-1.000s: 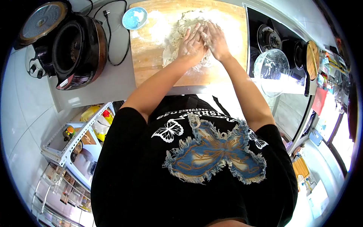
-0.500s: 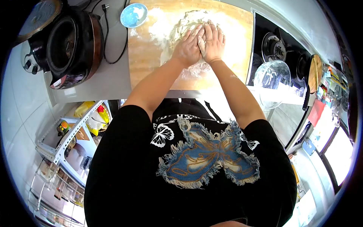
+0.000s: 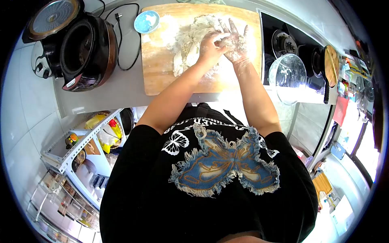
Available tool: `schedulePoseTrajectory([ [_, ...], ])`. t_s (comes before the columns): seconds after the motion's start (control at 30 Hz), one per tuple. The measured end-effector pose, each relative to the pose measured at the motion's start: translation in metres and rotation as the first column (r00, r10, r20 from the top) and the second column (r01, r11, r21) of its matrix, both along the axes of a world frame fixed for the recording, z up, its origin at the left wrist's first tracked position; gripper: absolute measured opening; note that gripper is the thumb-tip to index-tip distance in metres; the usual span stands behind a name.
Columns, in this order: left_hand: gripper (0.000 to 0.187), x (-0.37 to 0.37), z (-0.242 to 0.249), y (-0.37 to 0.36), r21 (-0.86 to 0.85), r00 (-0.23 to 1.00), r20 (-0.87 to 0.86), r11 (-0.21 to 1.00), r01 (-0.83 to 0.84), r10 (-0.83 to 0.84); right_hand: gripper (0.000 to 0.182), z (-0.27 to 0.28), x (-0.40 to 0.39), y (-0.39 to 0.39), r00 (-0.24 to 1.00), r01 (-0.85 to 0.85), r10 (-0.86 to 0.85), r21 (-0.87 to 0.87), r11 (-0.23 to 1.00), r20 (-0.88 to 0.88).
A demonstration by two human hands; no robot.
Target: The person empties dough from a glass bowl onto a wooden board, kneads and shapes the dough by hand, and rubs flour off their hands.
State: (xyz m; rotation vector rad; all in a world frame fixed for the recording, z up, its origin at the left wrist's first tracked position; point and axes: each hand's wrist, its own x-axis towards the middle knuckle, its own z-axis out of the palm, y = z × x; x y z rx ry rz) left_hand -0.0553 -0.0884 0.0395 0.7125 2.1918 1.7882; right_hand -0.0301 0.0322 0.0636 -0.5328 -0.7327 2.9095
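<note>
A rough, shaggy mass of pale dough (image 3: 188,52) lies on the wooden board (image 3: 156,83), with loose flour around it. My right hand (image 3: 236,43) is turned palm up above the board's right part, fingers spread, its palm and fingers coated in flour and dough bits. Against that palm rests my left hand (image 3: 210,48), its fingers and thumb bent together in a pinch; anything between them is too small to make out. At the board's upper left corner sits a small blue bowl (image 3: 146,22) with some white flour in it.
An open-lidded dark cooker (image 3: 77,48) stands on the left, its plug and cord (image 3: 120,40) beside the board. To the right are a clear glass bowl (image 3: 287,77) near the counter edge and a black stove (image 3: 279,36). A shelf rack (image 3: 87,135) stands below left.
Both hands were pressing together on the dough. They have lifted off it; the right hand has turned palm up, and the left hand's fingers have bent against it.
</note>
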Motion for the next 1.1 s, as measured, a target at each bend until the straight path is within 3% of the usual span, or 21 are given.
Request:
schedulePoseTrajectory([
  [0.1, 0.027, -0.003, -0.006, -0.002, 0.060, 0.991, 0.132, 0.998, 0.014, -0.022, 0.076, -0.005, 0.007, -0.010, 0.998, 0.030, -0.034, -0.083, 0.996, -0.049],
  [0.17, 0.022, -0.007, -0.004, -0.004, -0.085, 0.996, -0.094, 0.996, -0.004, -0.004, 0.073, -0.028, 0.009, -0.008, 0.993, 0.049, -0.060, -0.105, 0.993, -0.100],
  [0.2, 0.022, -0.013, -0.016, -0.003, -0.087, 0.996, -0.094, 0.996, 0.003, -0.011, 0.071, -0.038, 0.009, -0.008, 0.937, -0.075, -0.070, -0.389, 0.918, -0.343],
  [0.23, 0.022, -0.022, -0.036, 0.001, -0.096, 0.994, -0.080, 0.992, -0.081, 0.074, 0.069, -0.043, 0.010, -0.009, 0.820, -0.259, -0.152, -0.595, 0.761, -0.552],
  [0.27, 0.023, -0.029, -0.048, 0.001, -0.103, 0.985, -0.070, 0.981, -0.163, 0.156, 0.069, -0.028, 0.011, -0.012, 0.816, -0.256, -0.159, -0.594, 0.763, -0.555],
  [0.3, 0.020, -0.036, -0.037, -0.007, -0.171, 0.959, -0.173, 0.953, -0.252, 0.222, 0.070, 0.001, 0.012, -0.018, 0.957, -0.055, -0.062, -0.388, 0.920, -0.283],
  [0.33, 0.017, -0.042, -0.035, -0.011, -0.280, 0.957, -0.241, 0.933, -0.228, 0.162, 0.072, 0.017, 0.014, -0.021, 0.997, 0.066, -0.062, -0.093, 0.994, 0.041],
  [0.4, 0.015, -0.046, -0.027, -0.009, -0.384, 0.951, -0.296, 0.901, -0.204, 0.089, 0.070, 0.005, 0.015, -0.017, 0.995, 0.097, -0.092, -0.125, 0.987, 0.046],
  [0.47, 0.028, -0.043, -0.011, 0.000, -0.747, 0.986, -0.053, 0.662, 0.066, -0.158, 0.068, -0.031, 0.015, -0.010, 0.992, 0.121, -0.115, -0.159, 0.980, 0.045],
  [0.5, 0.028, -0.032, -0.019, 0.007, -0.747, 0.985, -0.057, 0.661, 0.065, -0.161, 0.070, -0.065, 0.016, -0.004, 0.981, -0.042, -0.055, -0.482, 0.875, -0.185],
  [0.53, 0.035, -0.014, -0.037, 0.012, -0.541, 0.980, -0.159, 0.841, 0.014, -0.119, 0.072, -0.082, 0.017, -0.001, 0.909, -0.263, -0.072, -0.700, 0.664, -0.410],
  [0.57, 0.043, -0.002, -0.046, 0.012, -0.292, 0.968, -0.246, 0.956, -0.023, -0.052, 0.072, -0.079, 0.015, -0.004, 0.909, -0.263, -0.074, -0.701, 0.663, -0.411],
  [0.6, 0.051, 0.003, -0.038, 0.007, -0.242, 0.995, -0.012, 0.966, 0.096, -0.102, 0.071, -0.069, 0.012, -0.007, 0.983, -0.091, 0.014, -0.414, 0.906, -0.185],
  [0.63, 0.051, 0.010, -0.041, 0.009, -0.242, 0.995, -0.013, 0.965, 0.096, -0.103, 0.070, -0.058, 0.010, -0.011, 0.998, 0.000, 0.001, -0.021, 1.000, 0.069],
  [0.67, 0.050, 0.020, -0.043, 0.016, -0.159, 0.997, 0.010, 0.985, 0.073, -0.072, 0.069, -0.045, 0.010, -0.015, 0.993, 0.064, -0.049, -0.143, 0.988, 0.112],
  [0.7, 0.049, 0.027, -0.044, 0.017, -0.076, 0.998, 0.039, 0.996, 0.047, -0.044, 0.069, -0.045, 0.008, -0.016, 0.992, 0.068, -0.052, -0.145, 0.987, 0.113],
  [0.77, 0.048, 0.035, -0.043, 0.020, 0.007, 0.983, 0.180, 1.000, 0.017, -0.018, 0.066, -0.044, 0.001, -0.019, 0.976, 0.043, -0.049, 0.031, 0.999, 0.211],
  [0.9, 0.047, 0.023, -0.024, 0.027, 0.119, 0.899, 0.438, 0.991, -0.066, 0.007, 0.067, -0.050, -0.003, -0.032, 0.989, 0.080, -0.119, 0.347, 0.934, 0.092],
  [0.97, 0.046, 0.012, -0.018, 0.029, 0.128, 0.881, 0.473, 0.988, -0.089, 0.018, 0.061, -0.038, 0.002, -0.034, 0.980, 0.036, -0.062, 0.137, 0.990, 0.190],
  [1.03, 0.046, 0.002, -0.020, 0.029, 0.070, 0.902, 0.430, 0.994, -0.080, 0.042, 0.048, -0.035, 0.004, -0.035, 0.939, 0.053, -0.077, 0.081, 0.995, 0.334],
  [1.1, 0.046, -0.008, -0.026, 0.030, -0.025, 0.943, 0.329, 0.998, -0.051, 0.056, 0.048, -0.025, 0.009, -0.041, 0.942, 0.073, -0.097, 0.088, 0.993, 0.323],
])
